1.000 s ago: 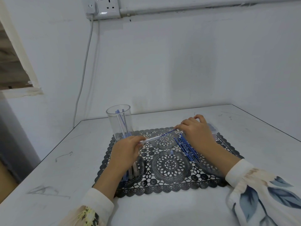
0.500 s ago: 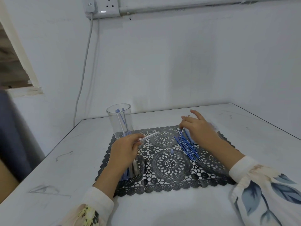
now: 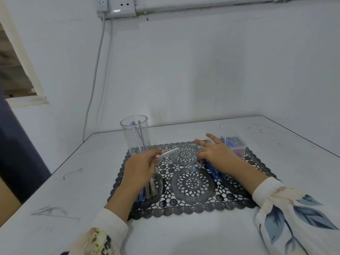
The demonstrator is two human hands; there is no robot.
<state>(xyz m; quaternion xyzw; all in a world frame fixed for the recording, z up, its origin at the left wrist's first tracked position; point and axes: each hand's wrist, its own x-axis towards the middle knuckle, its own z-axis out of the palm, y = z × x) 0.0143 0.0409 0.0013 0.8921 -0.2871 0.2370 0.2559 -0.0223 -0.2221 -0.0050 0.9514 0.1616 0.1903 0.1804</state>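
Tube (image 3: pixel 168 152), clear one, is pinched in the grip of the left hand (image 3: pixel 141 166) just over the mat (image 3: pixel 193 205) right by the cup (image 3: pixel 135 138), and the right hand (image 3: pixel 218 153) is down on the blue refills (image 3: pixel 214 172) next to the box (image 3: pixel 237 147), two fingers sticking out, can't tell if that grip's pinching one.

black lace mat (image 3: pixel 193 205): lay flat on grey table (image 3: pixel 73 181) | clear cup (image 3: pixel 128 137): stood upright at mat's far-left corner, holding pens (image 3: pixel 137 134) | clear box (image 3: pixel 238 146): sat at far-right corner | wall socket (image 3: pixel 125 5): held plug (image 3: pixel 103 5) with cable (image 3: pixel 95 70) trailing down
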